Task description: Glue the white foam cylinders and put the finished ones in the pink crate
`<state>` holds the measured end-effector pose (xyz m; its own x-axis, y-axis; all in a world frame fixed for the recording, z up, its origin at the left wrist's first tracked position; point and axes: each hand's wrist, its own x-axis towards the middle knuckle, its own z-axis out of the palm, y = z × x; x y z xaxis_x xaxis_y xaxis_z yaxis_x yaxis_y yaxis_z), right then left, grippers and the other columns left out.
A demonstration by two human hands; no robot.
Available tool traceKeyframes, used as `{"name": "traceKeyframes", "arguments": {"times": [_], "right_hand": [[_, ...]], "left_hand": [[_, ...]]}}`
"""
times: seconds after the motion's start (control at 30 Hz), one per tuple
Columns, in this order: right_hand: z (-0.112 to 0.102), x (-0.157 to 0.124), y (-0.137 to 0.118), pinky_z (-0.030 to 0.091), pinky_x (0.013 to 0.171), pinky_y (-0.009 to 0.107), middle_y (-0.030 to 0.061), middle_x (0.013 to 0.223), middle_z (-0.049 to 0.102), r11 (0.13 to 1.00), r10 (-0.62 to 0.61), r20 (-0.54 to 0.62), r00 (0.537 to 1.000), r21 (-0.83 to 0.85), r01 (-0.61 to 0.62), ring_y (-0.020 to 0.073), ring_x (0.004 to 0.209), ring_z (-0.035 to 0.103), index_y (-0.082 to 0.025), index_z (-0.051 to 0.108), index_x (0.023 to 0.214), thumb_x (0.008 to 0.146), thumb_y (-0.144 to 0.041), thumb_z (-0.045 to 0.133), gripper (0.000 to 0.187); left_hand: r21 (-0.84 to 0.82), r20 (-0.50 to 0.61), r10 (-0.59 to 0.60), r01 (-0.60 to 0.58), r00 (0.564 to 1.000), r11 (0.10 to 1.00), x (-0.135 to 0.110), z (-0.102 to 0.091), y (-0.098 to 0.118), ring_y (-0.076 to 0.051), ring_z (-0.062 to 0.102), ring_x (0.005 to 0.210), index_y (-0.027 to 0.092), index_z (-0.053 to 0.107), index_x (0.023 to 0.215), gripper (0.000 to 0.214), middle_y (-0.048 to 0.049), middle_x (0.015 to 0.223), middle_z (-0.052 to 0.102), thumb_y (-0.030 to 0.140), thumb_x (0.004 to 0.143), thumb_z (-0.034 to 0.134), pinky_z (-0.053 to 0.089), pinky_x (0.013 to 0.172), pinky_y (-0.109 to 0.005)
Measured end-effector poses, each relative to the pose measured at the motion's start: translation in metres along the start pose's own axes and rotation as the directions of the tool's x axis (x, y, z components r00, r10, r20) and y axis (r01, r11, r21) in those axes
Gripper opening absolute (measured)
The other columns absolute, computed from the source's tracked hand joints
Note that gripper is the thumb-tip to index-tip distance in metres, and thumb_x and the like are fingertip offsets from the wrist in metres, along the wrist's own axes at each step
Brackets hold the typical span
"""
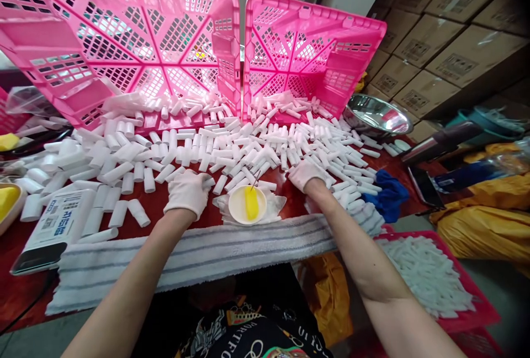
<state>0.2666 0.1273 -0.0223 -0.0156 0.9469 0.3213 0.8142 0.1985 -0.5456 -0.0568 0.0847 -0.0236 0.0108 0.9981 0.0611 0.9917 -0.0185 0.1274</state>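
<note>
My left hand (187,192), in a white glove, is closed with its fingers curled, at the near edge of a spread of white tubes (149,180). A small dark grey tip shows by its fingers; what it holds, if anything, is hidden. My right hand (306,174), also gloved, has its fingers bent in beside the tubes on the right; their grip is hidden too. Between my hands a white dish (236,209) with a yellow block (250,202) rests on a crumpled clear plastic bag (275,206). A thin wire-like piece sticks up by the block.
Two pink baskets (165,59) lie tipped toward me, spilling tubes. A striped towel (199,253) lines the red table's front edge. A white box-shaped device (58,225) stands left; a steel bowl (379,115) and blue cloth (387,195) lie right. Below is a filled pink crate (480,314).
</note>
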Motion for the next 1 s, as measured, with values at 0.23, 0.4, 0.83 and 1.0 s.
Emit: {"name": "traceKeyframes", "arguments": {"times": [0.23, 0.4, 0.83, 1.0], "right_hand": [[-0.030, -0.061, -0.031, 0.043, 0.038, 0.019, -0.0016, 0.052, 0.062, 0.879, 0.173, 0.274, 0.946, 0.390, -0.274, 0.0083, 0.039, 0.051, -0.008, 0.067, 0.097, 0.088, -0.040, 0.046, 0.039], [0.014, -0.089, -0.063, 0.050, 0.049, 0.024, 0.0046, 0.072, 0.067, 0.617, 0.192, 0.509, 0.839, 0.602, -0.506, 0.0108, 0.051, 0.058, -0.014, 0.061, 0.114, 0.079, -0.051, 0.057, 0.050], [0.049, -0.103, -0.042, 0.049, 0.089, 0.034, 0.0063, 0.101, 0.068, 0.880, -0.013, 0.166, 0.986, 0.470, -0.068, 0.0191, 0.093, 0.064, -0.020, 0.066, 0.103, 0.081, -0.034, 0.059, 0.027], [0.041, -0.107, -0.047, 0.052, 0.081, 0.034, 0.0056, 0.092, 0.068, 0.913, -0.069, 0.189, 0.979, 0.408, -0.015, 0.0205, 0.086, 0.065, -0.020, 0.068, 0.100, 0.078, -0.036, 0.062, 0.028]], "left_hand": [[-0.429, -0.070, -0.083, 0.045, 0.994, 0.902, -0.044, -0.005, 0.000, -0.028, 0.056, 0.099, 0.020, 0.061, 0.107, 0.039, -0.0108, 0.105, 0.063, 0.046, 0.079, 0.050, 0.045, 0.085, -0.039], [-0.832, 0.059, -0.003, 0.051, 0.998, 0.553, -0.072, 0.007, 0.030, -0.019, 0.060, 0.102, 0.017, 0.049, 0.118, 0.041, -0.0087, 0.114, 0.062, 0.041, 0.084, 0.045, 0.046, 0.091, -0.031], [-0.593, 0.132, -0.005, 0.083, 0.991, 0.801, -0.067, 0.010, 0.038, -0.025, 0.063, 0.093, 0.018, 0.054, 0.114, 0.046, -0.0121, 0.103, 0.066, 0.050, 0.089, 0.032, 0.046, 0.082, -0.036], [-0.629, 0.130, -0.052, 0.123, 0.990, 0.768, -0.066, 0.010, 0.038, -0.023, 0.064, 0.086, 0.019, 0.055, 0.110, 0.040, -0.0103, 0.098, 0.067, 0.047, 0.086, 0.041, 0.048, 0.076, -0.032]]}}
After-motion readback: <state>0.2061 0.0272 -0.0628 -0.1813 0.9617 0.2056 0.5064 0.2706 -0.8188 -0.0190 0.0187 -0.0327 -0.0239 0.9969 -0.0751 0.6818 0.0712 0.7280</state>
